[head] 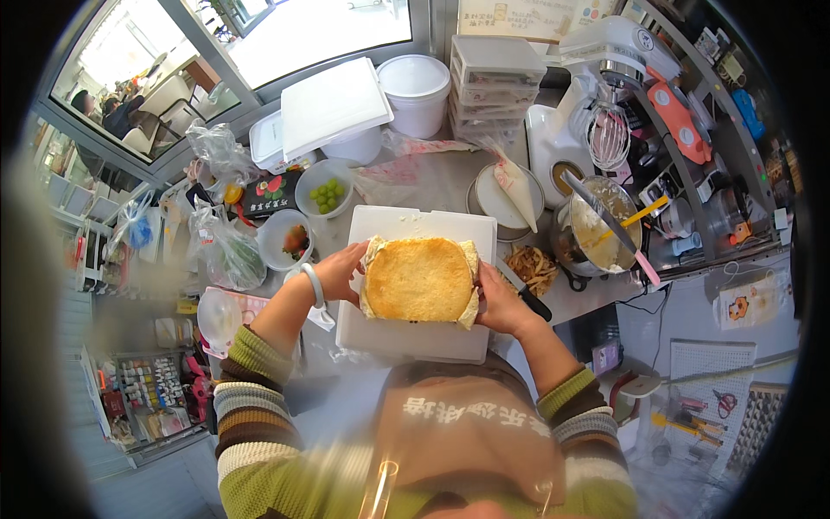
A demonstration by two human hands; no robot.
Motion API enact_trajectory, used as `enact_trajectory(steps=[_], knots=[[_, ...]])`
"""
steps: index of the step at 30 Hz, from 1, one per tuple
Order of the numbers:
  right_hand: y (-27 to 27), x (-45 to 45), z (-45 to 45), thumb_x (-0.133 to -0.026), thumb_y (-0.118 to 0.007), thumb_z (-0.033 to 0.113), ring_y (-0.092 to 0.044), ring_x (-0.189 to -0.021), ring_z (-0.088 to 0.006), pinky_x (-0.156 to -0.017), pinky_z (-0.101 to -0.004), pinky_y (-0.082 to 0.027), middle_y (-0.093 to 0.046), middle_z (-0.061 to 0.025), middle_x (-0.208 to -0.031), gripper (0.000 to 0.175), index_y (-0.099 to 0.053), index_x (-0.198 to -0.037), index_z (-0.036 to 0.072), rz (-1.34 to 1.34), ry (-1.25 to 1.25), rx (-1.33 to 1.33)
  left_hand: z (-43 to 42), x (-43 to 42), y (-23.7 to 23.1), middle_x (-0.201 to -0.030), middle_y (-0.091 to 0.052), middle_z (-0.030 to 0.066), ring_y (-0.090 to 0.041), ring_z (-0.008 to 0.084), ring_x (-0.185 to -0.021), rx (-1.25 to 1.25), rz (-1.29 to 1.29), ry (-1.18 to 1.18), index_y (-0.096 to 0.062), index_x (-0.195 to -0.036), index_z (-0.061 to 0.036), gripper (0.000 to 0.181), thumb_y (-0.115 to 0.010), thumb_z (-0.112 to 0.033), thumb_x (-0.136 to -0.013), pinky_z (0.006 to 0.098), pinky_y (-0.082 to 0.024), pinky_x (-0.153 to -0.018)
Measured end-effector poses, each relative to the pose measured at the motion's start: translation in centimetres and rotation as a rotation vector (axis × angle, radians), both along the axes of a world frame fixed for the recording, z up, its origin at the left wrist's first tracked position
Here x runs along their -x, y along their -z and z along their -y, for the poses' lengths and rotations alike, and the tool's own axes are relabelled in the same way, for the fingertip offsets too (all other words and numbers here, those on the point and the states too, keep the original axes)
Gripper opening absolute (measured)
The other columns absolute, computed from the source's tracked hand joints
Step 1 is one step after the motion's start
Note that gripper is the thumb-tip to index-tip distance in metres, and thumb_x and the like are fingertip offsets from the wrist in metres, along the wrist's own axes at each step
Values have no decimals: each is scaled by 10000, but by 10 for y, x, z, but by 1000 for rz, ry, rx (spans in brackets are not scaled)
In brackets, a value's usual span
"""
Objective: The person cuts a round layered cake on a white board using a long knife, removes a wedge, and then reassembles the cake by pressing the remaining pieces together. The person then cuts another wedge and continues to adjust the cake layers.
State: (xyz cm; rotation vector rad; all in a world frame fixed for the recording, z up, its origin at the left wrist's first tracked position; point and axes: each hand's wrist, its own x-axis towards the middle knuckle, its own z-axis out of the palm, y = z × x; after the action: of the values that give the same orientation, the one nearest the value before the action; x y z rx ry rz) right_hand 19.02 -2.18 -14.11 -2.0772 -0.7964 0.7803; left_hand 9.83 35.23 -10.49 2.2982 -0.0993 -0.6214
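Observation:
A golden-topped sponge cake with rounded upper edges sits over a white plastic board. My left hand holds its left end, thumb low and fingers up at the far corner. At the opposite end, my right hand grips the cake in the same way. Paler pieces of sponge stand along both short sides, under my fingers. Dark specks show beneath the front edge; what lies under the cake is mostly hidden. A few crumbs are scattered on the board's far part.
Right of the board lie a black-handled knife, cake scraps and a steel bowl with a spatula and palette knife across it. A filled piping bag rests on a round pan. Bowls of green grapes and strawberries stand left.

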Motion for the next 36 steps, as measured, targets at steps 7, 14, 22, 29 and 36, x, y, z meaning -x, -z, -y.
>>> enact_trajectory(steps=[7,14,22,29,36], knots=[[-3,-5,9,-629,-966,130,-500,-1365,-381,-1153,-405,-442,-395,-191,-1561,1262,-211,-1638,62,31,23,6,-7,4,-1,-1427,-515,162,-624,286,-1184,-73,94,75,-273,-1605,-53,1290,-1005,-198,-554,393,-594,-920],[-10,-11,21,-672,-931,82,-563,-1264,-325,-1106,-393,-477,-431,-173,-1550,1178,-250,-1633,77,33,26,6,-6,9,0,-1406,-541,179,-624,297,-1185,-40,66,26,-309,-1582,-38,1239,-1002,-253,-578,402,-574,-954],[-38,-7,71,-786,-830,-5,-624,-1208,-269,-985,-356,-555,-512,-147,-1503,924,-388,-1591,97,119,235,-75,-18,28,15,-1394,-550,172,-618,279,-1185,-5,111,-74,-362,-1554,6,1138,-995,-216,-635,387,-571,-959],[-41,7,133,-946,-678,-14,-614,-1259,-207,-1037,-353,-516,-563,-104,-1498,671,-446,-1566,97,-181,519,-407,-23,44,23,-1486,-528,98,-626,219,-1229,97,50,-214,-355,-1570,-74,924,-843,7,-789,369,-552,-981],[-54,7,131,-1009,-581,-7,-631,-1260,-244,-1036,-361,-517,-590,-144,-1471,526,-478,-1523,33,-426,476,-640,-50,122,7,-1464,-558,74,-621,231,-1265,525,416,-755,-434,-1528,-37,614,-577,102,-948,341,-494,-1035]])
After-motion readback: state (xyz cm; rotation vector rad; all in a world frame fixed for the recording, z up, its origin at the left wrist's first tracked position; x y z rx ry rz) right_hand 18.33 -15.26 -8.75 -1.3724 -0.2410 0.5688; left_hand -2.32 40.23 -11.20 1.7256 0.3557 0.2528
